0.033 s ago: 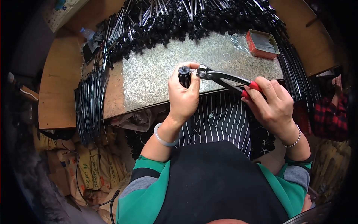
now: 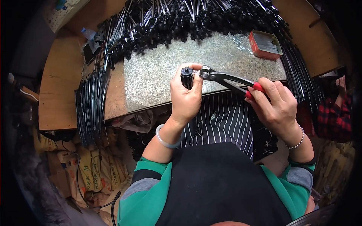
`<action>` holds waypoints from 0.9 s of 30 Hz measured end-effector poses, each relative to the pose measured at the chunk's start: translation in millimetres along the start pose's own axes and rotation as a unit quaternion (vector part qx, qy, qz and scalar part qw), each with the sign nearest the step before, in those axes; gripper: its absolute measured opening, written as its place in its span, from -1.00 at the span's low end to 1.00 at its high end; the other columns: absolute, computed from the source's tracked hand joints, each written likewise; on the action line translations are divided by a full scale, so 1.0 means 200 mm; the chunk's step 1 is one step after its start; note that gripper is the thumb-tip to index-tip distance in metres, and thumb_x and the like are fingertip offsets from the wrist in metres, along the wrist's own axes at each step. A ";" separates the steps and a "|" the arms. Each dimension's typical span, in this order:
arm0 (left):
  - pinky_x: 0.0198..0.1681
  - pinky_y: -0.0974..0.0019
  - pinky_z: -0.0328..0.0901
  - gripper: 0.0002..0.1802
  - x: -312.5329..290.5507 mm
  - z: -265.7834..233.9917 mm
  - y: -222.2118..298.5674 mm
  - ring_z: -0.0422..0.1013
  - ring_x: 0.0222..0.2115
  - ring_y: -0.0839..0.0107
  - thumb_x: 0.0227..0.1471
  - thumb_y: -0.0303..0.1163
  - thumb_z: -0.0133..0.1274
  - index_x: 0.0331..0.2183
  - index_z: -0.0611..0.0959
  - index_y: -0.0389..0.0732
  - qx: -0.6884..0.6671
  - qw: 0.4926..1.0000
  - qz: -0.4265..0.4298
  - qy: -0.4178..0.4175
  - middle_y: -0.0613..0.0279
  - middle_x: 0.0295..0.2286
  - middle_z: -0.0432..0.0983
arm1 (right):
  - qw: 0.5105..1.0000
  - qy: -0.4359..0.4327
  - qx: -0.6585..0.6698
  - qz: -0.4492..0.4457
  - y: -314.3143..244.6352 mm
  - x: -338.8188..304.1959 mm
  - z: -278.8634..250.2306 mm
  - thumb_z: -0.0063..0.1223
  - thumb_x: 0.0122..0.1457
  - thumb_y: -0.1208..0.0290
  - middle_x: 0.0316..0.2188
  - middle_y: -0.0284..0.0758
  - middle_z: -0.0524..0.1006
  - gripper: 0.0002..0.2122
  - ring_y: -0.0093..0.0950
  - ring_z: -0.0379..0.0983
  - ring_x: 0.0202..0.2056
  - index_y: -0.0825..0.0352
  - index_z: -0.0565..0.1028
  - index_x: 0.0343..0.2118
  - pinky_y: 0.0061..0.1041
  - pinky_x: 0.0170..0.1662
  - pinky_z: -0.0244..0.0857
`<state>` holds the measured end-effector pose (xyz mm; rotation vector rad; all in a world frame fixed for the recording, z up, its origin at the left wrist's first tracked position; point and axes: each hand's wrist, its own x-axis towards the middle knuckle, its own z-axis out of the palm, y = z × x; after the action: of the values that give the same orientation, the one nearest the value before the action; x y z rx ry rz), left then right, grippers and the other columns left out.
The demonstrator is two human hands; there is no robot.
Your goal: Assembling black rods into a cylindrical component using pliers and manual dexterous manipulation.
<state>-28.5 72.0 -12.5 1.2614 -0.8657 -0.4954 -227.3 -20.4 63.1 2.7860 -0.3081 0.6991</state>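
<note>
My left hand [image 2: 184, 101] is wrapped round a dark ribbed bundle [image 2: 186, 78], held upright with its round, toothed end up; it looks like the end of a folded umbrella frame. In my right hand [image 2: 274, 105] is a pair of black end-cutting pincers [image 2: 228, 77] with red handle ends, gripped by fingers and thumb. The pincers' jaws sit beside my left thumb and index finger, right of the bundle. A thin pale strand, perhaps wire, shows between jaws and bundle; how firmly the jaws bite is too small to tell.
Many black frames with metal rods [image 2: 177, 22] are heaped along the far side of the speckled worktop [image 2: 151, 75]. More black rods hang over its left [image 2: 90, 105] and right [image 2: 298, 75] edges. A red box [image 2: 255, 49] of thin pieces stands far right. A person's checked sleeve [image 2: 335, 118] shows at right.
</note>
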 end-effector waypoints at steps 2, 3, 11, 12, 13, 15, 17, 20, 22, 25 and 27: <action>-0.72 0.64 0.03 -0.88 0.00 0.00 0.00 0.12 -0.76 0.77 0.08 -0.52 -0.06 -0.29 0.46 -0.34 -0.005 1.000 -0.002 0.002 0.47 -0.71 0.27 | 1.000 0.013 0.002 -0.004 0.00 0.01 -0.02 0.26 -0.21 0.34 -0.35 -0.32 0.39 -0.72 -0.44 0.34 -0.47 0.31 0.49 -0.40 -0.53 -0.50 0.26; -0.72 0.64 0.03 -0.88 0.00 0.00 0.01 0.11 -0.76 0.77 0.08 -0.52 -0.06 -0.29 0.47 -0.34 -0.010 1.000 -0.005 0.002 0.47 -0.71 0.27 | 1.000 0.019 0.004 -0.005 0.00 0.01 -0.02 0.26 -0.21 0.34 -0.35 -0.32 0.39 -0.72 -0.44 0.34 -0.48 0.32 0.48 -0.41 -0.52 -0.50 0.26; -0.72 0.64 0.03 -0.87 -0.01 0.00 0.00 0.11 -0.75 0.77 0.09 -0.49 -0.06 -0.30 0.47 -0.34 -0.023 0.999 -0.018 -0.013 0.47 -0.70 0.27 | 0.998 0.028 -0.016 -0.047 0.03 0.00 0.00 0.25 -0.21 0.38 -0.39 -0.23 0.43 -0.71 -0.38 0.34 -0.54 0.37 0.45 -0.40 -0.50 -0.53 0.26; -0.71 0.63 0.03 -0.87 -0.01 0.00 0.01 0.12 -0.75 0.77 0.09 -0.49 -0.06 -0.30 0.47 -0.34 -0.027 0.999 -0.026 -0.016 0.46 -0.69 0.28 | 0.998 0.027 -0.015 -0.046 0.04 -0.02 0.00 0.25 -0.21 0.38 -0.39 -0.23 0.43 -0.71 -0.38 0.34 -0.54 0.37 0.45 -0.40 -0.50 -0.53 0.26; -0.71 0.63 0.03 -0.87 -0.02 0.01 0.01 0.12 -0.75 0.77 0.09 -0.49 -0.06 -0.30 0.47 -0.34 -0.026 0.999 -0.027 -0.016 0.46 -0.69 0.28 | 0.997 -0.008 0.072 -0.027 0.04 -0.03 0.00 0.22 -0.17 0.39 -0.39 -0.23 0.43 -0.73 -0.39 0.36 -0.52 0.37 0.45 -0.39 -0.50 -0.51 0.27; -0.68 0.64 0.05 -0.84 -0.02 0.01 0.05 0.13 -0.72 0.77 0.08 -0.47 -0.03 -0.29 0.47 -0.35 -0.044 0.998 -0.025 -0.028 0.45 -0.65 0.29 | 0.967 -0.077 0.243 0.014 0.05 -0.06 0.00 0.16 -0.08 0.39 -0.41 -0.22 0.44 -0.76 -0.39 0.41 -0.48 0.38 0.43 -0.35 -0.49 -0.48 0.29; -0.66 0.64 0.06 -0.83 -0.03 0.02 0.09 0.14 -0.70 0.77 0.08 -0.46 -0.02 -0.28 0.48 -0.35 -0.051 0.998 -0.025 -0.035 0.44 -0.63 0.30 | 0.952 -0.097 0.288 0.045 0.03 -0.08 0.00 0.15 -0.07 0.41 -0.43 -0.21 0.44 -0.75 -0.38 0.42 -0.48 0.39 0.41 -0.33 -0.49 -0.47 0.30; -0.50 0.63 0.11 -0.89 -0.05 0.02 0.14 0.18 -0.56 0.75 0.06 -0.55 -0.06 -0.31 0.51 -0.31 -0.081 0.996 -0.018 -0.046 0.46 -0.58 0.31 | 0.887 -0.154 0.415 0.131 -0.02 -0.09 -0.01 0.13 -0.05 0.47 -0.48 -0.20 0.44 -0.72 -0.36 0.46 -0.47 0.42 0.36 -0.27 -0.51 -0.44 0.33; -0.49 0.62 0.11 -0.89 -0.06 0.02 0.12 0.18 -0.55 0.74 0.06 -0.55 -0.06 -0.30 0.51 -0.31 -0.082 0.995 -0.018 -0.047 0.46 -0.58 0.31 | 0.829 -0.189 0.493 0.185 -0.07 -0.09 -0.01 0.12 -0.04 0.51 -0.52 -0.19 0.44 -0.69 -0.35 0.48 -0.47 0.44 0.32 -0.23 -0.52 -0.42 0.35; -0.49 0.62 0.12 -0.88 -0.08 0.01 0.10 0.19 -0.55 0.74 0.06 -0.55 -0.07 -0.29 0.51 -0.32 -0.087 0.995 -0.015 -0.041 0.46 -0.57 0.31 | 0.746 -0.251 0.580 0.209 -0.04 -0.09 0.00 0.11 -0.03 0.54 -0.55 -0.20 0.43 -0.67 -0.35 0.49 -0.47 0.45 0.30 -0.20 -0.53 -0.42 0.36; -0.53 0.64 0.09 -0.82 -0.08 -0.01 0.09 0.18 -0.57 0.75 0.06 -0.49 -0.03 -0.26 0.48 -0.37 -0.051 0.996 0.037 -0.066 0.45 -0.57 0.31 | 0.638 -0.334 0.663 0.205 0.00 -0.09 0.01 0.12 -0.03 0.55 -0.56 -0.22 0.43 -0.65 -0.36 0.49 -0.48 0.45 0.29 -0.17 -0.52 -0.44 0.35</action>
<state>-38.9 89.2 1.2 1.1095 -0.9826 -0.5623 -241.7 -19.2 53.2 4.4232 -0.8630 -0.4115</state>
